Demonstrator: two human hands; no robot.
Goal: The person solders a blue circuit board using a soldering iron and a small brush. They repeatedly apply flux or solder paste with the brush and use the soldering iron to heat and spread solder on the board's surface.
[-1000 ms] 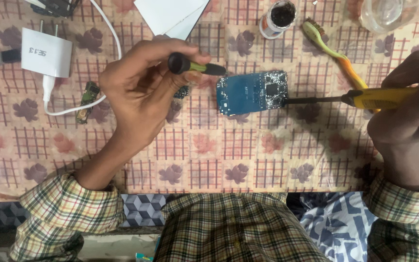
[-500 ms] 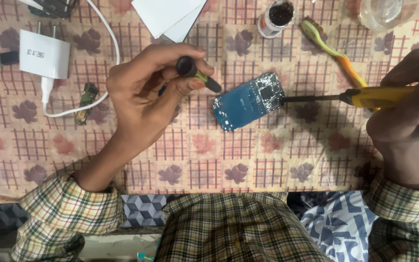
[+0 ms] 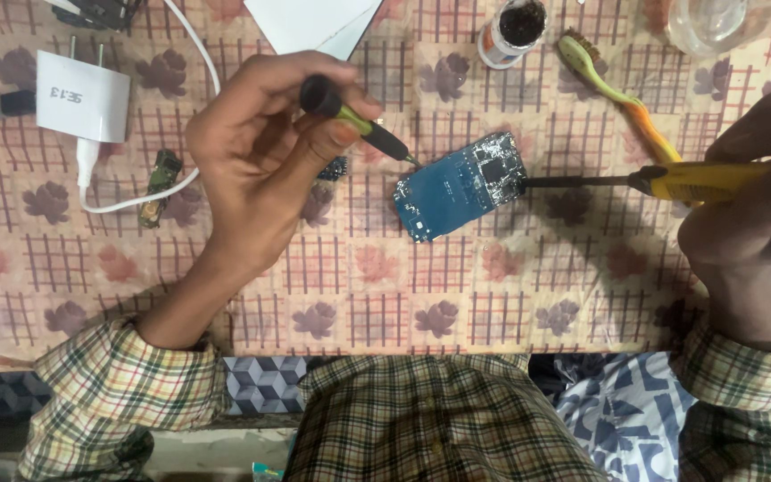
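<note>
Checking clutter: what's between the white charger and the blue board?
Head view: the left hand with its screwdriver, plus a small green part ringed by the white cable.

A table covered by a checked cloth with flower prints (image 3: 493, 286) is carrying everything, and a blue circuit board (image 3: 461, 186) is lying near its middle. Left of the board, a white charger plug (image 3: 82, 95) with its white cable (image 3: 191, 54) and a small green board piece (image 3: 160, 176) are resting. Above and right of the board, a small open jar (image 3: 512, 33), a green and orange toothbrush (image 3: 617, 98) and a clear glass vessel (image 3: 711, 22) are sitting, with a white sheet of paper (image 3: 314, 22) lying above and left of it.
</note>
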